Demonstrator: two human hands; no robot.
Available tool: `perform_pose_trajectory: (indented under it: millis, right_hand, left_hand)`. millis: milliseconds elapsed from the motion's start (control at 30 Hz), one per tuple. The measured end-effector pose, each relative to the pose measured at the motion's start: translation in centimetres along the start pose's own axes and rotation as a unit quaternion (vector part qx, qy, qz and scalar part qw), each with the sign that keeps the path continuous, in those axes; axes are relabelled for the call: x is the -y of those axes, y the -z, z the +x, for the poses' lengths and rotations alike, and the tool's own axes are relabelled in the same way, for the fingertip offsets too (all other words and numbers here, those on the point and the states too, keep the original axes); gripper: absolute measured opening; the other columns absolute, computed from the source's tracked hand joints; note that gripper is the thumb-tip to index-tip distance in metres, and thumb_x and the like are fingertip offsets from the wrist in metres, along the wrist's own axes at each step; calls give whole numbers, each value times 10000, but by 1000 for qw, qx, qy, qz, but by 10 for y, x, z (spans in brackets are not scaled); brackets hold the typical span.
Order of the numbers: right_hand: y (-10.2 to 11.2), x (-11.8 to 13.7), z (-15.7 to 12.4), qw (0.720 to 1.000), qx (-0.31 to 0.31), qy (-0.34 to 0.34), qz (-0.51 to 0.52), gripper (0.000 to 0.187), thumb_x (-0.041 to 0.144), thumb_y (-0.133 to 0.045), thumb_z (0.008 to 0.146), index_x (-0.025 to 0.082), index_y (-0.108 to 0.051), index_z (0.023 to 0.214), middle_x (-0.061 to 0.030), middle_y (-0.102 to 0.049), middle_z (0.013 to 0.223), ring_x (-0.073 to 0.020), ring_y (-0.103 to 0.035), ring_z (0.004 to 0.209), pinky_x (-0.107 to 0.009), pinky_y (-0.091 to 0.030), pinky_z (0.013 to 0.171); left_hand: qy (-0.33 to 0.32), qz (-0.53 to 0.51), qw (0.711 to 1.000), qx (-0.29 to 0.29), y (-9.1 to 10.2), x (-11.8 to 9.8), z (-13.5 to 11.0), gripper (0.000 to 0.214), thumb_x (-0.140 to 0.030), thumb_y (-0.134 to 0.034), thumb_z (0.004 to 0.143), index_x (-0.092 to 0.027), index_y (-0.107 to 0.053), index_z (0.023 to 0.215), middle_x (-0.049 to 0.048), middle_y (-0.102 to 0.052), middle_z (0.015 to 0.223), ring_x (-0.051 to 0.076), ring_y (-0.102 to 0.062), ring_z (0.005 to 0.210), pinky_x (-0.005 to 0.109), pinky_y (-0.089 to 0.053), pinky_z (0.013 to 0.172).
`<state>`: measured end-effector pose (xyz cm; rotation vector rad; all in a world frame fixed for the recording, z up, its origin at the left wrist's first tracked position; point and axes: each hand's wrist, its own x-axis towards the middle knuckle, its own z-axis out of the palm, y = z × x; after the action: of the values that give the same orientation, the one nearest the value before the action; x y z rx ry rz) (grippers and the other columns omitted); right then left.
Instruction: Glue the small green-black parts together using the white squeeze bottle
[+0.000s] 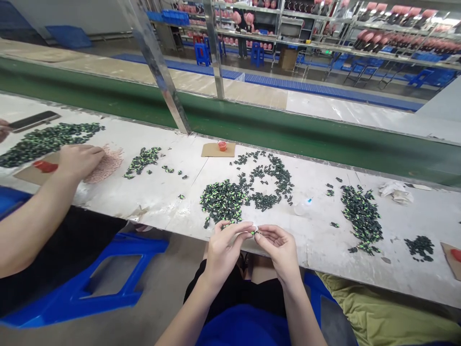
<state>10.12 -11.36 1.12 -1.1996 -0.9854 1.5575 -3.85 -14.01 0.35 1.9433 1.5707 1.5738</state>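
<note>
My left hand (pixel 227 242) and my right hand (pixel 279 245) meet at the table's near edge, fingertips pinched together. Between them is a small black-and-green piece (pixel 253 233), partly covered by the fingers; which hand carries it more is hard to see. Just beyond my left hand lies a heap of black-and-green pieces (pixel 223 199). Plain dark pieces (pixel 283 175) form a loose ring to the right of that heap. Farther back, a small red cup (pixel 222 145) stands on a cardboard piece (pixel 212 151).
A small clear bottle with a blue tip (pixel 304 205) stands right of the ring. Another heap (pixel 362 218) and a crumpled white tissue (pixel 396 192) lie farther right. At left, a co-worker's hand (pixel 81 161) rests by pinkish bits (pixel 108 166). A green conveyor belt (pixel 288 125) runs behind.
</note>
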Motion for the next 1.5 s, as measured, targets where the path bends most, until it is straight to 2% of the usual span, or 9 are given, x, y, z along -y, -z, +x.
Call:
perform_pose_trajectory:
  millis: [467, 633, 733, 800, 900, 967, 1033, 1267, 1500]
  right_hand:
    - [-1, -15, 4, 998, -23, 52, -3, 204, 291, -795, 549, 187, -697, 695, -1, -648, 605, -128, -606, 570, -239, -529, 568]
    - [34, -14, 9, 995, 28, 5, -91, 292, 382, -815, 540, 164, -702, 697, -31, -666, 615, -156, -623, 589, -283, -535, 590]
    - [71, -9, 12, 983, -78, 13, -166, 370, 460, -788, 542, 154, -705, 734, -76, -695, 689, -205, -644, 647, -359, -540, 662]
    - [93, -4, 13, 951, -212, 61, -218, 424, 518, -745, 563, 153, -698, 772, -94, -694, 739, -235, -641, 697, -412, -525, 724]
    - [112, 4, 17, 840, -386, 168, -341, 518, 589, -648, 653, 146, -691, 918, -142, -665, 917, -295, -604, 881, -483, -447, 859]
    - [113, 5, 22, 772, -427, 230, -411, 618, 645, -595, 688, 130, -667, 1022, -181, -609, 1052, -338, -524, 1039, -513, -363, 937]
    - [107, 1, 32, 749, -412, 253, -454, 706, 699, -563, 689, 122, -638, 1088, -200, -572, 1105, -368, -443, 1118, -540, -303, 961]
    - [87, -16, 65, 817, -298, 216, -445, 594, 662, -585, 689, 167, -610, 1015, -182, -594, 1126, -387, -344, 1186, -570, -270, 970]
    - [66, -7, 46, 952, -211, 143, -169, 480, 487, -784, 560, 221, -468, 804, -53, -666, 843, -218, -628, 801, -362, -485, 749]
  left_hand:
    - [39, -67, 997, 25, -9, 6, -6, 142, -160, -561, 876, -241, -632, 969, 5, -756, 788, 151, -699, 705, 345, -476, 825]
    - [47, -26, 990, 127, -16, 16, -12, 164, -172, -567, 873, -253, -658, 982, 20, -759, 872, 173, -697, 803, 404, -402, 934]
    - [45, 43, 988, 139, -15, 27, -8, 190, -175, -580, 861, -261, -665, 1007, 37, -744, 976, 215, -662, 951, 431, -374, 936]
    - [47, 99, 989, 103, -14, 36, 0, 170, -178, -589, 854, -256, -675, 979, 45, -738, 985, 243, -630, 997, 442, -367, 907]
    - [41, 155, 985, 62, -17, 48, 16, 164, -149, -582, 850, -252, -685, 925, 47, -736, 960, 257, -602, 990, 448, -351, 879]
    - [29, 166, 982, 83, -22, 55, 26, 172, -133, -576, 845, -251, -686, 904, 45, -733, 963, 261, -585, 979, 442, -352, 856]
    - [22, 171, 977, 125, -28, 60, 35, 176, -123, -566, 840, -243, -685, 889, 50, -730, 962, 267, -568, 967, 429, -360, 820]
    - [37, 173, 973, 148, -36, 68, 41, 234, -74, -518, 836, -230, -684, 890, 62, -729, 860, 270, -537, 894, 417, -362, 774]
    - [52, 62, 961, 264, -18, 42, 15, 205, -153, -517, 872, -250, -679, 792, 15, -713, 778, 213, -579, 818, 375, -385, 779]
